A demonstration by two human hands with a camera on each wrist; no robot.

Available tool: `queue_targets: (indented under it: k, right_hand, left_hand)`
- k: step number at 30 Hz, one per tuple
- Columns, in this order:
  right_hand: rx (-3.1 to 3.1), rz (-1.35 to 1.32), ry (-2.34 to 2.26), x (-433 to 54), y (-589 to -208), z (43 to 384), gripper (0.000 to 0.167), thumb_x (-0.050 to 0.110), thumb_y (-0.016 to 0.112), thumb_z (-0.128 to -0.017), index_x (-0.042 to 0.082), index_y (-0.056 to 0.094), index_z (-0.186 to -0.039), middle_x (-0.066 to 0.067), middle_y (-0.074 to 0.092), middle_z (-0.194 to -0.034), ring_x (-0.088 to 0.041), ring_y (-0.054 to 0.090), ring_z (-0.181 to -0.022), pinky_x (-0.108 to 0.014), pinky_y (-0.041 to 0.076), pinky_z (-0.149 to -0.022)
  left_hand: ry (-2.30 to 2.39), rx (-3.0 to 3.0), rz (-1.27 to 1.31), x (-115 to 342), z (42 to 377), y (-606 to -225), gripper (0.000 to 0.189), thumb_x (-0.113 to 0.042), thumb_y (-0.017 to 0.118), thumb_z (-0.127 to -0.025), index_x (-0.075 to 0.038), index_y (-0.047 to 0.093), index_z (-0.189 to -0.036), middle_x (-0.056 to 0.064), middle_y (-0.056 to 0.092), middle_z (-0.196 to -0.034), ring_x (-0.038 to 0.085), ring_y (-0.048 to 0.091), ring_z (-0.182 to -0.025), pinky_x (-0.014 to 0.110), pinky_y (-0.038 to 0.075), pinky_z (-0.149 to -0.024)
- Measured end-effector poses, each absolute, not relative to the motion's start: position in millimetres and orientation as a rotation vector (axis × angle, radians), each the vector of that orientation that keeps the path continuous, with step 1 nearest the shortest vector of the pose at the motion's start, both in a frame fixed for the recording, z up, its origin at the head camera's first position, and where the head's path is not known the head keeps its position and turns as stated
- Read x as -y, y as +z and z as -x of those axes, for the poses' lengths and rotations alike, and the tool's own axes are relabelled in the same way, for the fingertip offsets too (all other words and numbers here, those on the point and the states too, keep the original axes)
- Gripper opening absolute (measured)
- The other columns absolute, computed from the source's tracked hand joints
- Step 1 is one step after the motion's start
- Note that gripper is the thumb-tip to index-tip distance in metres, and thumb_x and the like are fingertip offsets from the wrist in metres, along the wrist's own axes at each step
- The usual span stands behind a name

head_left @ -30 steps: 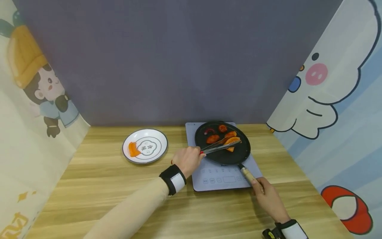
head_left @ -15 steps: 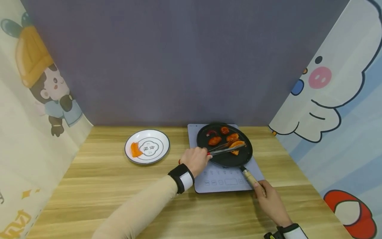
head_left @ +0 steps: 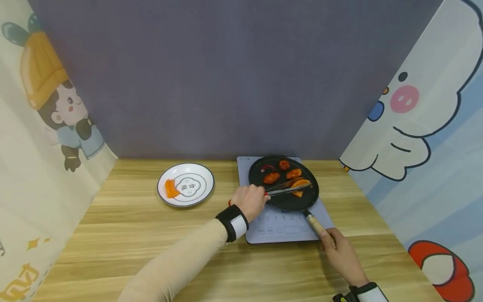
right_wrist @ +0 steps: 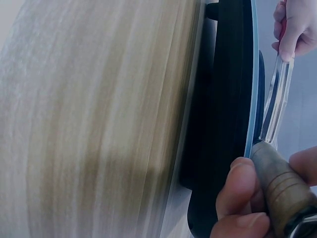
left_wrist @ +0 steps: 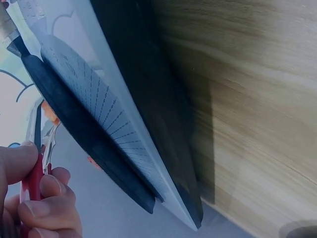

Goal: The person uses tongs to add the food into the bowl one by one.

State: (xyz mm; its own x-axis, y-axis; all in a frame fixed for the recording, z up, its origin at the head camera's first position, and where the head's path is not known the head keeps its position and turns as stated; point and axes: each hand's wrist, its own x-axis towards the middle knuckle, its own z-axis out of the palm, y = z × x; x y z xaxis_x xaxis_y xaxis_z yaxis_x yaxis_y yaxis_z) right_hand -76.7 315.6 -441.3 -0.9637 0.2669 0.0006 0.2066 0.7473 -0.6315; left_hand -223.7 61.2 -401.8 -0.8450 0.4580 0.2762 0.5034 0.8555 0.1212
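Observation:
My left hand [head_left: 249,201] grips red-handled metal tongs [head_left: 288,189] over the pan. The tongs' arms lie around an orange wedge-shaped food piece [head_left: 300,183] on the right side of the black flat pan [head_left: 279,203]. In the left wrist view, the thumb and curled fingers [left_wrist: 49,206] hold the red handle [left_wrist: 32,181]. My right hand [head_left: 341,253] holds the pan's wooden handle [head_left: 316,224], thumb along it, as the right wrist view also shows. Also in the pan are reddish-brown pieces [head_left: 271,178], a round red slice [head_left: 284,165] and a dark red curved piece [head_left: 267,168].
The pan sits on a pale induction cooker [head_left: 277,235] with a touch panel in front. To its left, a white plate [head_left: 203,182] with a dark rim bears an orange piece [head_left: 171,189]. A grey panel [head_left: 226,84] stands behind the wooden table [head_left: 124,235].
The view shifted slightly, moving the scene a little to the right. My left hand and the tongs moved slightly right over the pan; the right hand stays on the pan handle.

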Motion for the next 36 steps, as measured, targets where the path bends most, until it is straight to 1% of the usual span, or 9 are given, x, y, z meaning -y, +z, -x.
queue_targets:
  k: [7,14,20,26,29,32,36]
  right_hand:
    - [2.852,0.362,1.008,-316,-443,77,0.035,0.032,0.046,-0.110,0.000,0.059,-0.112,-0.009,0.066,-0.084,-0.010,0.050,-0.060,-0.027,0.041,-0.054]
    - [2.832,0.341,0.989,-316,-442,77,0.033,0.030,0.047,-0.109,0.000,0.060,-0.110,-0.008,0.066,-0.082,-0.009,0.049,-0.060,-0.026,0.040,-0.054]
    - [2.834,0.353,0.989,-316,-443,77,0.033,0.032,0.047,-0.109,0.001,0.060,-0.110,-0.009,0.067,-0.083,-0.010,0.050,-0.061,-0.027,0.041,-0.054]
    - [2.833,0.357,0.991,-316,-443,76,0.033,0.032,0.047,-0.109,0.002,0.060,-0.109,-0.009,0.066,-0.083,-0.011,0.049,-0.061,-0.027,0.040,-0.055]
    - [2.835,0.363,0.997,-315,-442,75,0.033,0.032,0.047,-0.109,0.002,0.061,-0.109,-0.008,0.067,-0.083,-0.010,0.049,-0.060,-0.027,0.040,-0.054]
    - [2.839,0.374,1.010,-315,-442,75,0.033,0.032,0.047,-0.109,0.001,0.060,-0.111,-0.009,0.066,-0.084,-0.011,0.050,-0.061,-0.027,0.040,-0.054]
    - [2.844,0.373,1.017,-316,-441,76,0.034,0.032,0.046,-0.110,0.000,0.060,-0.112,-0.010,0.066,-0.084,-0.010,0.050,-0.061,-0.027,0.041,-0.054]
  left_hand:
    - [-0.296,2.820,0.733,-64,224,-401,0.036,-0.046,0.066,-0.098,-0.016,0.075,-0.081,0.001,0.068,-0.065,0.016,0.059,-0.049,0.034,0.045,-0.043]
    - [-0.355,2.836,0.742,-67,227,-399,0.037,-0.045,0.067,-0.098,-0.015,0.071,-0.076,0.000,0.066,-0.065,0.016,0.059,-0.051,0.034,0.047,-0.046]
    - [-0.374,2.871,0.730,-67,227,-398,0.039,-0.045,0.066,-0.098,-0.016,0.067,-0.073,-0.001,0.064,-0.064,0.016,0.059,-0.051,0.034,0.047,-0.047]
    - [-0.383,2.889,0.722,-67,225,-397,0.045,-0.046,0.065,-0.098,-0.017,0.060,-0.065,-0.003,0.056,-0.056,0.014,0.053,-0.046,0.031,0.042,-0.044]
    - [-0.381,2.881,0.725,-67,223,-399,0.045,-0.048,0.066,-0.097,-0.016,0.062,-0.066,-0.002,0.057,-0.056,0.014,0.052,-0.045,0.032,0.041,-0.043]
    - [-0.377,2.861,0.731,-67,221,-401,0.043,-0.049,0.067,-0.096,-0.016,0.064,-0.070,-0.002,0.061,-0.059,0.014,0.054,-0.047,0.032,0.041,-0.043]
    - [-0.380,2.848,0.723,-63,217,-403,0.043,-0.049,0.067,-0.096,-0.016,0.062,-0.070,-0.002,0.061,-0.061,0.014,0.054,-0.048,0.031,0.040,-0.043]
